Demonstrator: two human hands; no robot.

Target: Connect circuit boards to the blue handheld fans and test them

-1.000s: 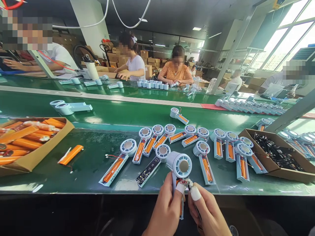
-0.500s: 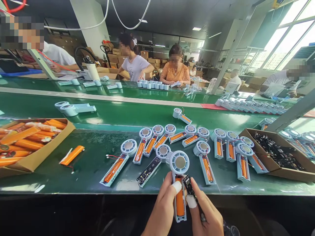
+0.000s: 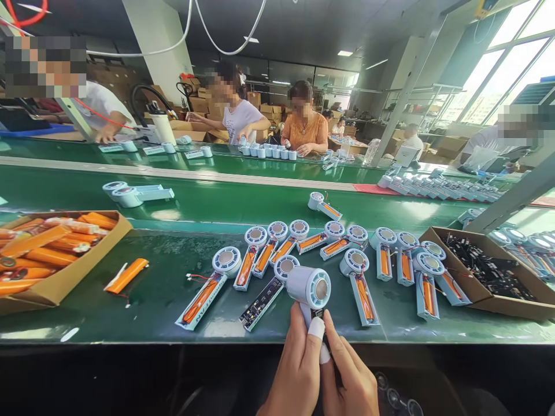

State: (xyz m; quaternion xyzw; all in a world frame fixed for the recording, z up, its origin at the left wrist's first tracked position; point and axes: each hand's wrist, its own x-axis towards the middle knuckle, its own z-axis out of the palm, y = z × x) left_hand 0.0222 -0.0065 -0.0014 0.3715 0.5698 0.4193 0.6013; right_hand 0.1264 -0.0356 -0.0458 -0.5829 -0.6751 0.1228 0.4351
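Observation:
My left hand (image 3: pixel 299 361) is wrapped round the handle of a light blue handheld fan (image 3: pixel 309 287), its round head tilted up and to the right. In my right hand (image 3: pixel 350 372) is a black circuit board (image 3: pixel 318 314), pinched against the open side of that handle; most of the board is hidden behind my fingers. White tape covers both thumbs, which meet over the handle. Just beyond lies a fan with a circuit board (image 3: pixel 262 303) in its handle. Around it rest several opened fans with orange batteries, such as one at left (image 3: pixel 202 301) and one at right (image 3: pixel 365 299).
A cardboard box (image 3: pixel 93 254) of orange batteries stands at left, with a loose battery (image 3: pixel 128 275) beside it. Another box (image 3: pixel 515 306) at right holds black circuit boards. Fans lie on the green belt (image 3: pixel 243 199) behind; several co-workers sit across it.
The fan in my left hand has turned, so its head's side now shows and the orange battery is hidden. My right hand has brought the circuit board in against the handle.

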